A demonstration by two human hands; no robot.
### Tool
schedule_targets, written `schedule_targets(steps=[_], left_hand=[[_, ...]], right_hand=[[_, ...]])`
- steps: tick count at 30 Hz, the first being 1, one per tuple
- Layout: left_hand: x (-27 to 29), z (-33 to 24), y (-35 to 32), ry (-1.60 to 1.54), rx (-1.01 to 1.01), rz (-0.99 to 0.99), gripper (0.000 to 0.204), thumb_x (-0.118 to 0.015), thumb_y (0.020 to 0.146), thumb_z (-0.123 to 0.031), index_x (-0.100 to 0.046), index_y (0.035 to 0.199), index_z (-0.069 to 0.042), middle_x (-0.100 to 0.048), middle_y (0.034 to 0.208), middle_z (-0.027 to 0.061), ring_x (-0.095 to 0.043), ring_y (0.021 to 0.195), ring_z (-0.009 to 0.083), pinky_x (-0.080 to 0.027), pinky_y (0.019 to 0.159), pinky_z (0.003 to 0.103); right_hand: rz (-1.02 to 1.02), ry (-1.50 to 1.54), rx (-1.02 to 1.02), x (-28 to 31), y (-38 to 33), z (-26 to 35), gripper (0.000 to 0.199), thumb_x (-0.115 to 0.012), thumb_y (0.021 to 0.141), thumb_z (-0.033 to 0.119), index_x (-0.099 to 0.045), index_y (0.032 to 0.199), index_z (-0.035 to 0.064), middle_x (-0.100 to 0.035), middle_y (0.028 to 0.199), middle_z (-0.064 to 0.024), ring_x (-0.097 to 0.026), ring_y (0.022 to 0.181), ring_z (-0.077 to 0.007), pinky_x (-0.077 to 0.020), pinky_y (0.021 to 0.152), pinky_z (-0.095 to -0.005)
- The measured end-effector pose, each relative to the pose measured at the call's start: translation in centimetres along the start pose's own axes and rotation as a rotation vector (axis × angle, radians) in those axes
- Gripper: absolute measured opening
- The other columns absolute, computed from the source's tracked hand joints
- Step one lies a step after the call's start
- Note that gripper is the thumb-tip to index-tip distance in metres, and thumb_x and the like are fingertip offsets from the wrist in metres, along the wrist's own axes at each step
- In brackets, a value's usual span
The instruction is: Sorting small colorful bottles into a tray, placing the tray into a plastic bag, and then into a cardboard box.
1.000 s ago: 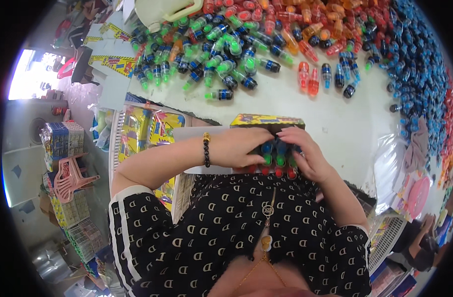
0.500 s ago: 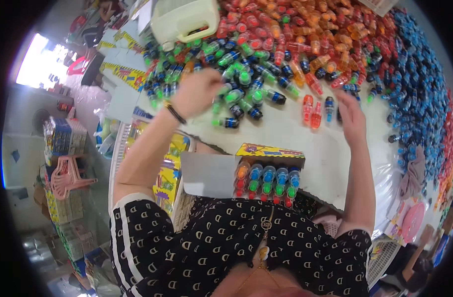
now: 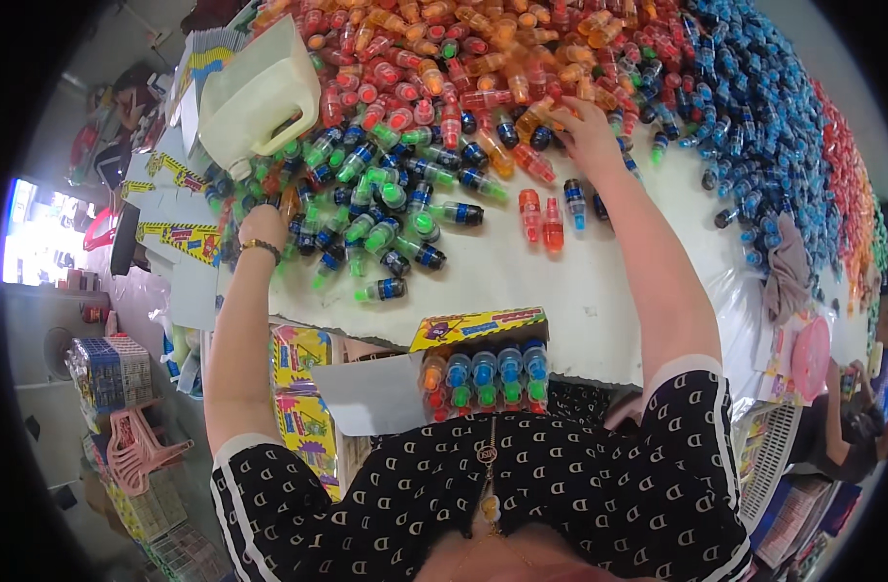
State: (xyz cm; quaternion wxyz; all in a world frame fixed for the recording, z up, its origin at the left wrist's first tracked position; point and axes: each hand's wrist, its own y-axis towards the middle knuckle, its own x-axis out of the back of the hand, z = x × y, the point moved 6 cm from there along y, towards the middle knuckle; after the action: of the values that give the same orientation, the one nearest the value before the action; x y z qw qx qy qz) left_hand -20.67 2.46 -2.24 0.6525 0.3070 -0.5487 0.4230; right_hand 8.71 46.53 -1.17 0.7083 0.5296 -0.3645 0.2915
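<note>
My left hand (image 3: 263,225) reaches far out on the left into a heap of small green bottles (image 3: 386,209); its fingers are buried among them. My right hand (image 3: 585,126) is stretched to the far middle of the white table (image 3: 580,291), fingers curled on an orange bottle (image 3: 538,120) at the edge of the red and orange heap (image 3: 444,58). An open yellow carton (image 3: 478,330) at the table's near edge, in front of my body, holds a row of blue-capped bottles (image 3: 483,373).
A white cut-open plastic jug (image 3: 255,97) lies on the heap at the far left. Blue bottles (image 3: 755,126) fill the right side. Two red bottles (image 3: 541,215) lie apart mid-table. Flat yellow cartons (image 3: 303,388), a pink stool (image 3: 138,451) and baskets stand below left.
Both hands left the carton at my body and reached out over the table, the left to the green bottles, the right further to the orange ones. My view tilted forward.
</note>
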Motion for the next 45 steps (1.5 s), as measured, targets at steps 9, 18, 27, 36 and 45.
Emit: schedule_targets(steps=[9, 18, 27, 36, 45], left_hand=[[1.6, 1.0, -1.5, -0.39, 0.132, 0.003, 0.047, -0.063, 0.086, -0.046, -0.066, 0.088, 0.001, -0.067, 0.081, 0.0198, -0.066, 0.079, 0.0349, -0.051, 0.072, 0.041], [6.3, 1.3, -2.9, -1.005, -0.036, -0.543, 0.029, -0.061, 0.091, -0.029, -0.06, 0.095, 0.0, -0.066, 0.086, 0.0109, -0.066, 0.077, 0.0243, -0.051, 0.069, 0.035], [8.0, -14.5, -1.7, -1.95, 0.035, 0.573, 0.03, -0.065, 0.09, -0.033, -0.059, 0.095, -0.004, -0.056, 0.074, 0.0041, -0.059, 0.063, 0.0194, -0.051, 0.058, 0.031], [8.4, -33.9, 0.1, -0.587, -0.446, 0.02, 0.028, -0.063, 0.082, -0.02, -0.062, 0.098, 0.003, -0.067, 0.101, 0.0224, -0.066, 0.092, 0.0357, -0.053, 0.081, 0.041], [6.0, -34.6, 0.1, -0.739, -0.622, 0.098, 0.034, -0.068, 0.078, -0.021, -0.063, 0.103, 0.001, -0.068, 0.106, 0.0178, -0.067, 0.089, 0.0348, -0.053, 0.081, 0.04]], right_hand=[[-0.162, 0.402, -0.686, -1.4, 3.1, -2.2, 0.029, -0.064, 0.087, 0.027, -0.063, 0.101, 0.0017, -0.067, 0.093, -0.0175, -0.065, 0.092, -0.0334, -0.0507, 0.082, -0.0414], [0.071, 0.304, -0.686, -2.7, 4.4, 0.9, 0.041, -0.066, 0.084, 0.025, -0.055, 0.119, 0.0062, -0.066, 0.096, -0.0145, -0.066, 0.09, -0.0308, -0.0527, 0.076, -0.0383], [0.059, -0.452, 0.209, -2.8, 7.0, 3.8, 0.029, -0.061, 0.082, 0.015, -0.055, 0.111, 0.0158, -0.057, 0.097, -0.0063, -0.063, 0.088, -0.0225, -0.0499, 0.07, -0.0384], [-0.037, -0.247, 0.208, 0.1, 7.3, 5.1, 0.019, -0.062, 0.084, 0.014, -0.063, 0.103, 0.0133, -0.06, 0.088, -0.0047, -0.063, 0.086, -0.0234, -0.0487, 0.073, -0.0356], [-0.113, 0.741, -0.084, 8.5, -1.4, 6.2, 0.022, -0.066, 0.086, 0.011, -0.067, 0.108, 0.0057, -0.063, 0.098, -0.0082, -0.059, 0.085, -0.0188, -0.0483, 0.073, -0.0295]])
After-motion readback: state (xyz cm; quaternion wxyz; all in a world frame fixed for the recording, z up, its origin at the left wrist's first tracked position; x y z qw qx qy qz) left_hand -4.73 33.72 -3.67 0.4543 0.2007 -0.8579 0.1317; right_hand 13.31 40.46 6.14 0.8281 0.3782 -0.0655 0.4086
